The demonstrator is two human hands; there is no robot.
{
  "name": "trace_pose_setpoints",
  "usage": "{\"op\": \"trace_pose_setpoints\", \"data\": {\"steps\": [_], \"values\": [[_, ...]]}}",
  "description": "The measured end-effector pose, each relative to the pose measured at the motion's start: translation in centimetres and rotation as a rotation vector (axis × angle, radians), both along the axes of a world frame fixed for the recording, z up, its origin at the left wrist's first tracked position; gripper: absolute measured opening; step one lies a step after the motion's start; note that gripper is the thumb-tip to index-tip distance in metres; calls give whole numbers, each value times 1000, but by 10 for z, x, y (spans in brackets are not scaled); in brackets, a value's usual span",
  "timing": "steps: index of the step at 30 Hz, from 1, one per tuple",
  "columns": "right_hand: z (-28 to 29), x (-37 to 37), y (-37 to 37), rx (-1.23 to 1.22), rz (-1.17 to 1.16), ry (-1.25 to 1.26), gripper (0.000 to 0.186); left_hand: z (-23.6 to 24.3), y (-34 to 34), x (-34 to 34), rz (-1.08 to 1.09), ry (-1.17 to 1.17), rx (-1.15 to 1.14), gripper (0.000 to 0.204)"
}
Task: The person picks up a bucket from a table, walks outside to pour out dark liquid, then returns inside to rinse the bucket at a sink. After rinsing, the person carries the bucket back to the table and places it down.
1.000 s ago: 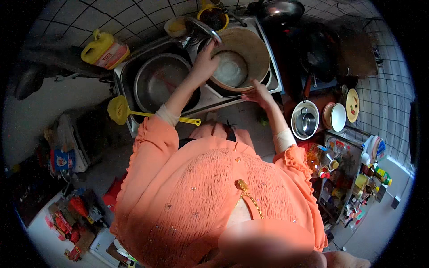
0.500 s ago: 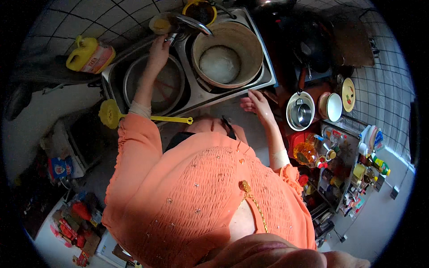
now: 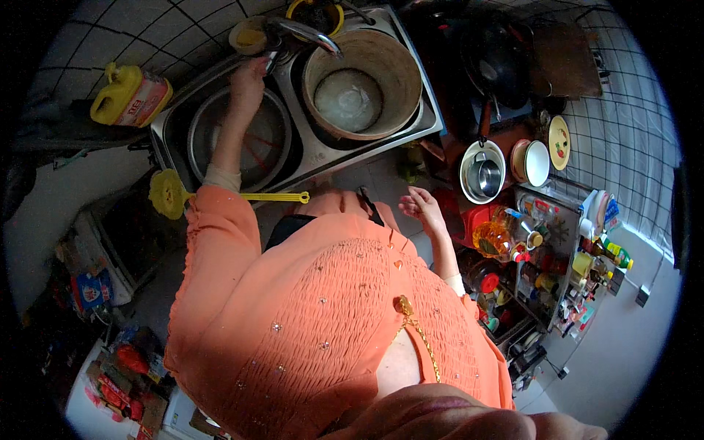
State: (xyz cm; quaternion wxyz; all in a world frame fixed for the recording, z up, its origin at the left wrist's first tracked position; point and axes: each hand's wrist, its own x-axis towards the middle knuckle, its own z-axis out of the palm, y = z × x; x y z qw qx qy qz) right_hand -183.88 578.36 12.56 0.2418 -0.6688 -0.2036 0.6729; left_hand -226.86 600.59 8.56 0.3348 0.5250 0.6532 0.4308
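My left hand reaches over the left sink bowl, with its fingers closed on the handle of the chrome faucet. The spout points over a large pale bucket in the right bowl, with some clear liquid at its bottom. Under my left forearm, a wide metal basin sits in the left bowl. My right hand hangs in front of the sink's near edge, off to the right. It holds nothing and its fingers are loosely apart.
A yellow ladle-like scoop with a long handle lies by my left forearm. A yellow jug stands left of the sink. On the right are a dark wok, a white bowl holding a metal cup, and a rack of bottles.
My right hand has drawn back from the sink's front edge toward my body. My left hand stays at the faucet handle. The whole view has shifted slightly.
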Motion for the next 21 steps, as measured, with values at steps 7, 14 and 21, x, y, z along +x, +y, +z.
{"op": "trace_pose_setpoints", "data": {"steps": [7,14,21], "values": [[-2,-6,5,-2,36,-9,41,-16,2,-1,-43,-24,55,25],[-14,-4,-6,3,43,5,38,-8,-18,6,-76,186,34,23],[-12,-6,-10,-45,-11,0,38,-40,-19,-2,-86,-150,91,23]]}}
